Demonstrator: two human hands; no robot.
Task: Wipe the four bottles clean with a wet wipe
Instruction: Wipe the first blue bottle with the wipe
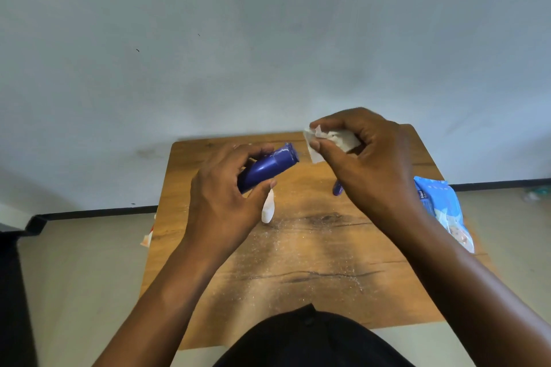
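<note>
My left hand (222, 197) grips a dark blue bottle (268, 168) held above the wooden table (313, 262), its flat end pointing up and to the right with white specks on it. My right hand (369, 158) pinches a crumpled white wet wipe (331, 140) a short way right of the bottle's end, not touching it. A white bottle (267, 208) lies on the table just under my left hand. Another blue bottle (337, 188) peeks out from beneath my right hand, mostly hidden.
A light blue wet wipe pack (444, 211) lies at the table's right edge. White powder is scattered over the tabletop. A small orange and white object (147, 238) sticks out past the left edge. A pale wall stands close behind the table.
</note>
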